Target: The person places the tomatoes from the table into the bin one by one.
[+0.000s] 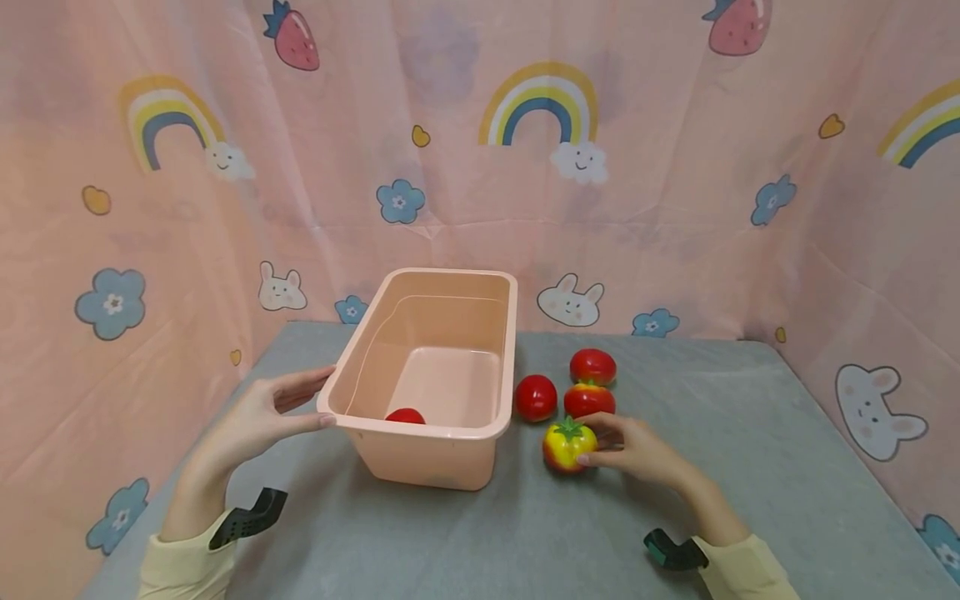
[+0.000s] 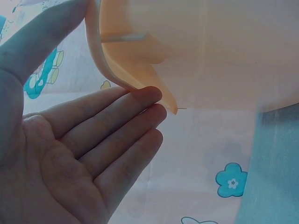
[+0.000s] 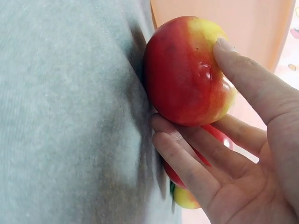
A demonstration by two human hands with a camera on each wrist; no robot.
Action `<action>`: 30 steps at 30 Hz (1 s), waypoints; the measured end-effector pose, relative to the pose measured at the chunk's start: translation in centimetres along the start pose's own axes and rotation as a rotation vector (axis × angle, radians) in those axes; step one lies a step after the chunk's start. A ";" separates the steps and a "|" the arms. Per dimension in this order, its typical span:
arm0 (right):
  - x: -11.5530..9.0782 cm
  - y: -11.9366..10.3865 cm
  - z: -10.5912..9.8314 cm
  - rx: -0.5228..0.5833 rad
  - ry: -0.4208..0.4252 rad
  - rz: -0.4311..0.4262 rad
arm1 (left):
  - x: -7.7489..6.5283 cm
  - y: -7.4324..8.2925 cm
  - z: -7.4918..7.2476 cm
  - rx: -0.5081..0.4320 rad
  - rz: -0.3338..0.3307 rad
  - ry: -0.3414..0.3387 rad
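My right hand (image 1: 633, 450) holds a yellow-and-red toy tomato (image 1: 568, 446) with a green leafy top, thumb on one side and fingers on the other. In the right wrist view this tomato (image 3: 187, 70) is close against the grey cloth. My left hand (image 1: 258, 421) touches the near left corner of a peach plastic bin (image 1: 427, 454); in the left wrist view its fingers (image 2: 126, 130) lie straight along the outside of the rim and the thumb reaches the rim farther up. Inside the bin, a red round piece (image 1: 406, 416) shows just above the near rim.
Just right of the bin lies a red ball-shaped piece (image 1: 536, 398). Beside it are a red piece with a yellow top (image 1: 589, 402) and another red one (image 1: 593, 367) behind. A grey cloth (image 1: 712, 400) covers the table, and a pink patterned curtain (image 1: 480, 233) hangs behind.
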State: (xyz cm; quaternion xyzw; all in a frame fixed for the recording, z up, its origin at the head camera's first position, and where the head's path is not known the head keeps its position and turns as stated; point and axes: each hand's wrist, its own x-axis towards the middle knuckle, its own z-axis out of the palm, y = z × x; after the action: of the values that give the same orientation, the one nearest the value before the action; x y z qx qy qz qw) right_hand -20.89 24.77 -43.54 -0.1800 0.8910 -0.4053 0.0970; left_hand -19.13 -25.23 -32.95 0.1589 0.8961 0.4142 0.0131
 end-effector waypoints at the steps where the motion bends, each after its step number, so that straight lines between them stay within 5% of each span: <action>1: -0.1 0.0 -0.1 -0.001 0.002 0.000 | 0.0 0.0 0.0 -0.001 -0.001 0.000; 30: -1.5 -1.3 -2.3 -0.068 0.098 -0.020 | 0.1 -0.1 -0.1 0.013 0.040 -0.006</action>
State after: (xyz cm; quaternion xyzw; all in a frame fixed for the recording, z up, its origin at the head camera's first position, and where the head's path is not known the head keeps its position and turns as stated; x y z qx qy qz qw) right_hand -19.89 26.16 -40.99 -0.1718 0.9061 -0.3842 0.0429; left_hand -19.26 -25.38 -32.94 0.1782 0.8954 0.4079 0.0066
